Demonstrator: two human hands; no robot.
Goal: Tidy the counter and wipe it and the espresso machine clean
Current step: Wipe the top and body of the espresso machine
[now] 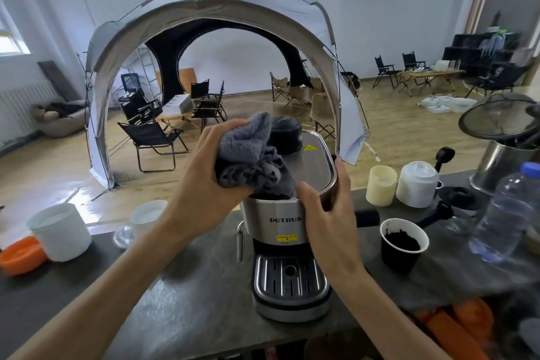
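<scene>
Steel espresso machine [287, 242] sits mid-counter [190, 295], drip tray nearest. Right hand [327, 213] wraps its top right corner, thumb front, fingers on the side, likely steadying it. Left hand [210, 181] grips a bunched grey cloth [251, 161] pressed on the lid, apparently wiping. Black cup of grounds [403, 245], plastic bottle [502, 216], white jars [416, 184] crowd the right; white tub [62, 231] left. Tent [204, 9] beyond.

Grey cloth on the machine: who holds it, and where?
The left hand grips the bunched grey terry cloth by its near side, while the right hand holds the steel espresso machine's top right corner.
</scene>
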